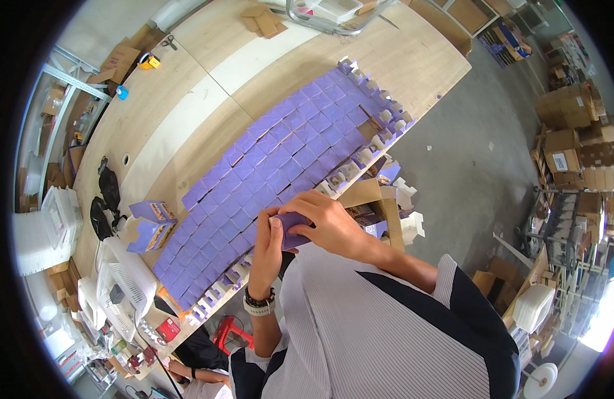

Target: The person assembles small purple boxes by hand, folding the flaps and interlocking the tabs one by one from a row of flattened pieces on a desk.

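Note:
Both my hands hold one small purple carton (pixel 291 225) in front of my chest. My left hand (pixel 267 247), with a watch at the wrist, grips its left end. My right hand (pixel 323 218) wraps over its top and right side. Just beyond the hands, a wide sheet of several purple cartons (pixel 280 159) lies in rows across the wooden table (pixel 187 86), with white flaps along its near edge.
Two upright purple boxes (pixel 151 223) stand at the table's left. White trays (pixel 124 279) lie near them. An open cardboard box (pixel 377 199) sits by the table's near edge. A tape roll (pixel 147 61) and cardboard scraps (pixel 264 20) lie far off. Stacked cartons (pixel 576 133) stand right.

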The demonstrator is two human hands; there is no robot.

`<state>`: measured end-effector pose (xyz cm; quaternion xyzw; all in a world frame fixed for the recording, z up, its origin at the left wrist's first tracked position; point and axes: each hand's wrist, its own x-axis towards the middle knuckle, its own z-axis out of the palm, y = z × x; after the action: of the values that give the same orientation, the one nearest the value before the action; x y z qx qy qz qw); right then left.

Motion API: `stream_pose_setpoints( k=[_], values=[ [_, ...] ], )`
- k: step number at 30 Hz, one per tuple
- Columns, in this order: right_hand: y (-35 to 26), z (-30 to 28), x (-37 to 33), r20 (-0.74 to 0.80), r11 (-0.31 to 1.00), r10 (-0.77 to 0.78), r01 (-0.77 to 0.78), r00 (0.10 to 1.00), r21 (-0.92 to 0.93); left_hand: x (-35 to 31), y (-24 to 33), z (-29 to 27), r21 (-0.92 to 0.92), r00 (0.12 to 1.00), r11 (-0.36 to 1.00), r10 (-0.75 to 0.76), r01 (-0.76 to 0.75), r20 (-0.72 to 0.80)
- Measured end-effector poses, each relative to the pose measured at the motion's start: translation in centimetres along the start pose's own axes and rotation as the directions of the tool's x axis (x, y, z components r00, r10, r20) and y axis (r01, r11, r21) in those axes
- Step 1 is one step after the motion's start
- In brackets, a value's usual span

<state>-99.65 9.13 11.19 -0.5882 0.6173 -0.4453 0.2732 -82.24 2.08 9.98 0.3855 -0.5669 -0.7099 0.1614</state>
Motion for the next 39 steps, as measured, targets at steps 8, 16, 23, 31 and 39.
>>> stream_pose_setpoints(
  k=[8,16,23,31,39],
  values=[
    [0.3,1.1,-0.4,-0.051,0.996,-0.043,0.039,0.998,-0.076,0.4,-0.6,-0.2,-0.008,1.0,1.0,0.003,-0.003,0.005],
    [0.3,-0.6,0.1,0.019,0.998,-0.052,0.051,0.998,0.028,0.7,-0.6,-0.3,-0.073,0.998,0.997,0.021,-0.017,0.06],
    [0.0,-0.9,-0.3,0.038,0.993,-0.108,0.106,0.993,0.043,0.9,-1.2,-0.7,-0.145,0.998,0.989,0.01,0.0,0.068],
    [0.8,-0.5,-0.5,0.007,0.965,0.098,-0.096,0.995,0.243,0.8,-1.5,-1.0,0.001,0.992,0.996,0.085,-0.085,0.095],
    [0.5,-0.9,-0.3,-0.042,0.962,0.141,-0.128,0.989,0.24,1.0,-0.1,-0.1,0.091,0.965,0.961,0.26,-0.261,0.021]
  ],
)
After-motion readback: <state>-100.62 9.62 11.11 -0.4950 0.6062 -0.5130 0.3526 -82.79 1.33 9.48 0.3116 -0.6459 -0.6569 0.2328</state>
